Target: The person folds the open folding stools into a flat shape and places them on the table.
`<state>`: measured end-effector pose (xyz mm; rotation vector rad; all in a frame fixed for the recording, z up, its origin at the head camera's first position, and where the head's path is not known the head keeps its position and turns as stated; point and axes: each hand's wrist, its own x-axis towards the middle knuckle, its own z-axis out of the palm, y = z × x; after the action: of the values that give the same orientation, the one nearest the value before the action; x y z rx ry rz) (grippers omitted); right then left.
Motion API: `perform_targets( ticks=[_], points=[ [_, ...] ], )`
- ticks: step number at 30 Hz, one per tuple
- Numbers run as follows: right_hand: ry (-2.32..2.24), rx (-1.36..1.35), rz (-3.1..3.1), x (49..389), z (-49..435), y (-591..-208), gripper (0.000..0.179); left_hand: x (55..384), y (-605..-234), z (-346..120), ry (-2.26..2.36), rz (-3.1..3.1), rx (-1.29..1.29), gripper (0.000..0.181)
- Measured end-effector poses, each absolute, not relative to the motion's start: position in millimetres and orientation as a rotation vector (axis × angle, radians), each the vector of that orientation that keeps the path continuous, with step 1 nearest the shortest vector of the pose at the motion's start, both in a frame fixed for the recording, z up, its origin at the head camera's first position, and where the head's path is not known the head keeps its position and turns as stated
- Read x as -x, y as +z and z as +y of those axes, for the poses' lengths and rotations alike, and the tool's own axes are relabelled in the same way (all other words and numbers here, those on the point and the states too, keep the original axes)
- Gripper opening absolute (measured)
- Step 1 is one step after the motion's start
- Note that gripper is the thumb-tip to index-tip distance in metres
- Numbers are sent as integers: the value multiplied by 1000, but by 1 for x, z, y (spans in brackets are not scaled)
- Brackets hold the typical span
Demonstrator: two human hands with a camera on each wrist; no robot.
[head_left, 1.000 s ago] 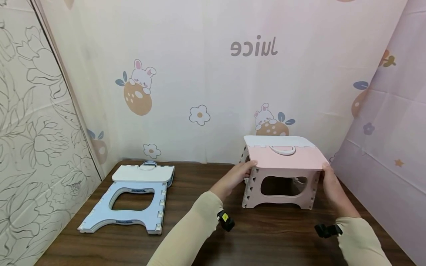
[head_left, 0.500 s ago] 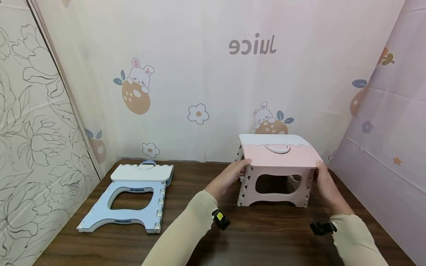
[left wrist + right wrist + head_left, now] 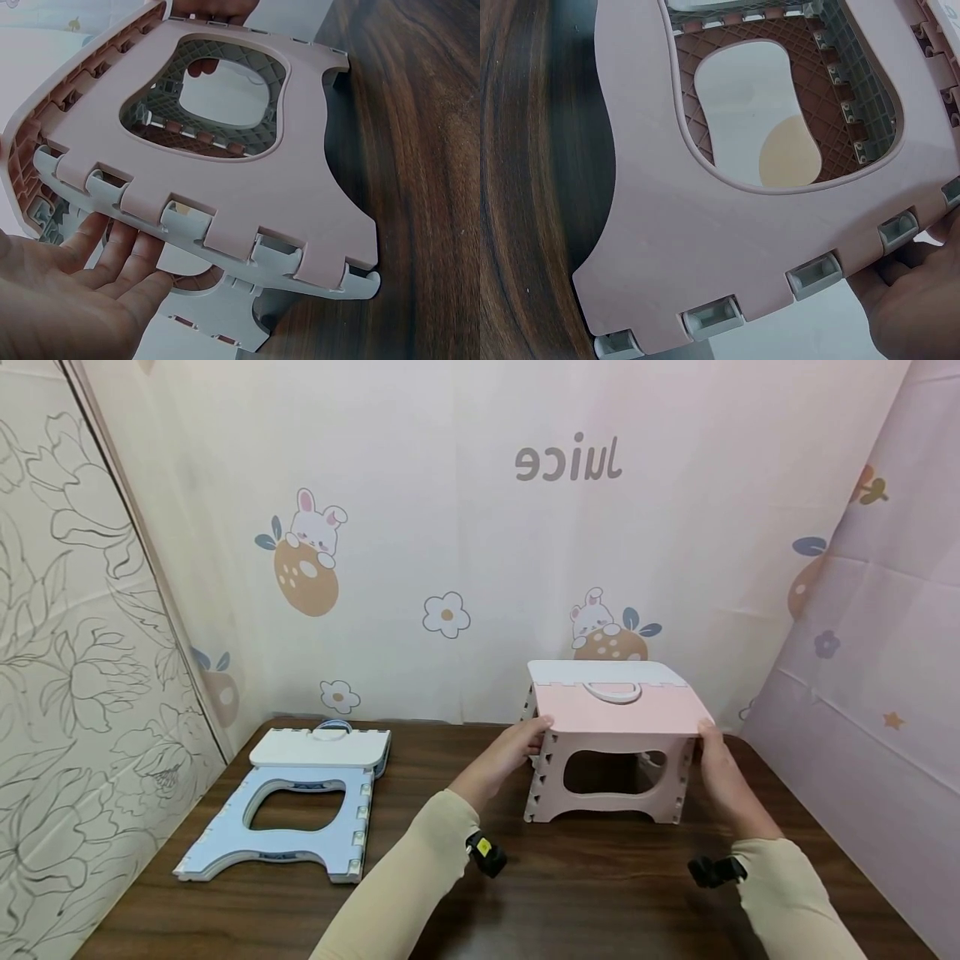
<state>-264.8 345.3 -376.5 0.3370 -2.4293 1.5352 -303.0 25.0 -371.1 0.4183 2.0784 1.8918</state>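
Observation:
A pink and white folding step stool (image 3: 622, 710) stands unfolded on the dark wooden table, its white handle (image 3: 613, 693) lying in the top. My left hand (image 3: 504, 758) holds the stool's left front corner, thumb on the edge of the top and fingers against the side, as the left wrist view shows. At the right front corner my right hand (image 3: 726, 777) grips the edge of the top. Its fingers are partly hidden behind the side panel (image 3: 705, 247) in the right wrist view. Through the front cutout (image 3: 202, 97) the ribbed inside is visible.
A blue and white folding stool (image 3: 300, 806) lies folded flat on the table's left part. Patterned curtain (image 3: 450, 527) hangs behind the table and along the right side. Wood-grain table top (image 3: 600, 893) stretches in front of the pink stool.
Both hands have shifted the pink stool a little to the left along the table, keeping their hold. The blue stool stays where it was.

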Motion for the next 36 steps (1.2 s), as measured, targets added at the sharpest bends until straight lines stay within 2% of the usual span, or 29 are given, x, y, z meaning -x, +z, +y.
perform_targets(
  ticks=[36],
  points=[
    [1447, -378, -2535, 270, 312, -374, 69, 303, -375, -14, 1936, 2062, -411, 79]
  ],
)
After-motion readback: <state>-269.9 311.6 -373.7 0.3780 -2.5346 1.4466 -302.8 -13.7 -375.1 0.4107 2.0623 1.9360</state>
